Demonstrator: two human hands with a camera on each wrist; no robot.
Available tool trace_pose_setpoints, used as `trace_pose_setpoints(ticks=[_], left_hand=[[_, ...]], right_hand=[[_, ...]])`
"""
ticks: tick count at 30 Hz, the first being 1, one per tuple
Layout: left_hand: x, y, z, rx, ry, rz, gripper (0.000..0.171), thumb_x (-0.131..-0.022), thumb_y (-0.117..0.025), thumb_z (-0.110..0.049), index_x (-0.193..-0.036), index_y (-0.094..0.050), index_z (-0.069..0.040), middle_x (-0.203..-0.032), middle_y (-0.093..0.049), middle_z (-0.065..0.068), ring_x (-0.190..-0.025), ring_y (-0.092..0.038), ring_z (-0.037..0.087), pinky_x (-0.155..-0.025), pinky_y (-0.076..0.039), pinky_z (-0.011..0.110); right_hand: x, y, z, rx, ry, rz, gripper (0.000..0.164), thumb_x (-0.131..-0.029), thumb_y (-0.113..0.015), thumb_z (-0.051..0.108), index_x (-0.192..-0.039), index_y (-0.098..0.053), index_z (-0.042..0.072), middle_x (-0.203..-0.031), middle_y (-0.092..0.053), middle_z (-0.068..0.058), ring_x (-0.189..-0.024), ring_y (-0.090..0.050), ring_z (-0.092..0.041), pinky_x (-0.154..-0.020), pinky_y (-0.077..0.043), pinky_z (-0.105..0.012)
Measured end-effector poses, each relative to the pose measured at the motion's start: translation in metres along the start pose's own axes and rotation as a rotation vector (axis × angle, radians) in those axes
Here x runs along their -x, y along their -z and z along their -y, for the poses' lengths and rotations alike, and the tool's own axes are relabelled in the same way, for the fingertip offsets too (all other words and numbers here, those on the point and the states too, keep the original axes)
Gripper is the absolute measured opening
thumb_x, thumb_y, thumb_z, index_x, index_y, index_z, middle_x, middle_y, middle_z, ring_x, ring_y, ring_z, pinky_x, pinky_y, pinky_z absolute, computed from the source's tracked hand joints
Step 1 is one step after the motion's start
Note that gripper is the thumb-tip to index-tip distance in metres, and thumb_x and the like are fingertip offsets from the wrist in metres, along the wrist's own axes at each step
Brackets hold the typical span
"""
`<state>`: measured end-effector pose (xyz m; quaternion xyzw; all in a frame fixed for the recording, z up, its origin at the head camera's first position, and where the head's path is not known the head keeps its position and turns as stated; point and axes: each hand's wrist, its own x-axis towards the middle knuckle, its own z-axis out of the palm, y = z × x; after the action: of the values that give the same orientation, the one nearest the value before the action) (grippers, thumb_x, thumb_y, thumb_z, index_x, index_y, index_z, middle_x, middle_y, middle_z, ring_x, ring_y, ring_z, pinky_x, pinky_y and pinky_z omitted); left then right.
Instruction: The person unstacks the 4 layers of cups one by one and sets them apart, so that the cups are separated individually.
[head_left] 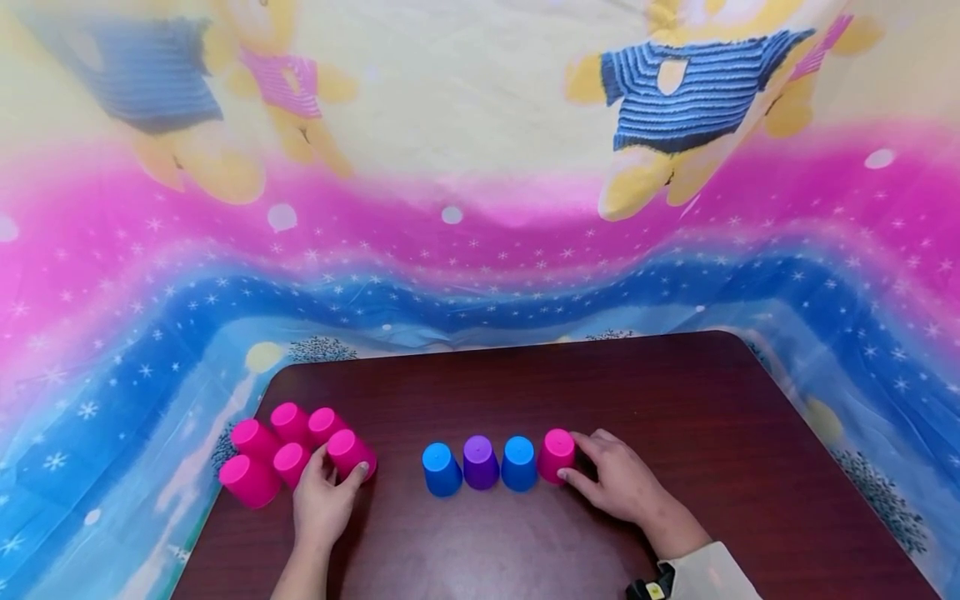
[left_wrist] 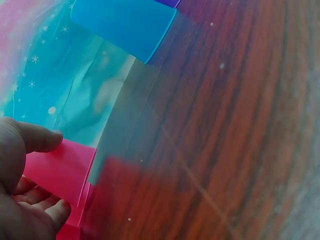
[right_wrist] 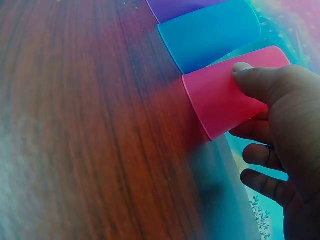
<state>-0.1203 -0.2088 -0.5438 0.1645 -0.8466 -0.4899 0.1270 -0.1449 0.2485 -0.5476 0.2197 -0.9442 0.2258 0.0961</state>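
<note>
Four kinds of place matter little here; upside-down plastic cups stand on the table. My left hand (head_left: 324, 502) pinches a pink cup (head_left: 349, 452) between thumb and fingers, at the right side of a group of several pink cups (head_left: 253, 482). In a row to the right stand a blue cup (head_left: 442, 469), a purple cup (head_left: 480, 462) and a second blue cup (head_left: 519, 463). At the row's right end my right hand (head_left: 621, 482) grips another pink cup (right_wrist: 232, 95), thumb on the near side, fingers partly hidden behind it.
The dark brown wooden table (head_left: 480, 550) has rounded far corners. A printed cloth (head_left: 465, 283) with bears and snowflakes hangs behind and around it. A dark band (head_left: 651, 583) sits at my right wrist, by a light sleeve (head_left: 712, 575).
</note>
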Motion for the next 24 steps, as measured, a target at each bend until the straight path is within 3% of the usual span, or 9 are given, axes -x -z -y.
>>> trace_pose_setpoints(ticks=[24], left_hand=[[0.0018, 0.0024, 0.0037, -0.05, 0.003, -0.021, 0.071, -0.088, -0.083, -0.015, -0.147, -0.047, 0.002, -0.146, -0.051, 0.026, -0.134, -0.052, 0.047, -0.111, -0.045, 0.053]], right_hand=[[0.0004, -0.0001, -0.0001, -0.003, -0.005, -0.003, 0.062, -0.09, -0.076, 0.055, -0.136, -0.067, 0.014, -0.102, -0.072, 0.006, -0.086, -0.054, -0.006, -0.073, -0.053, -0.028]])
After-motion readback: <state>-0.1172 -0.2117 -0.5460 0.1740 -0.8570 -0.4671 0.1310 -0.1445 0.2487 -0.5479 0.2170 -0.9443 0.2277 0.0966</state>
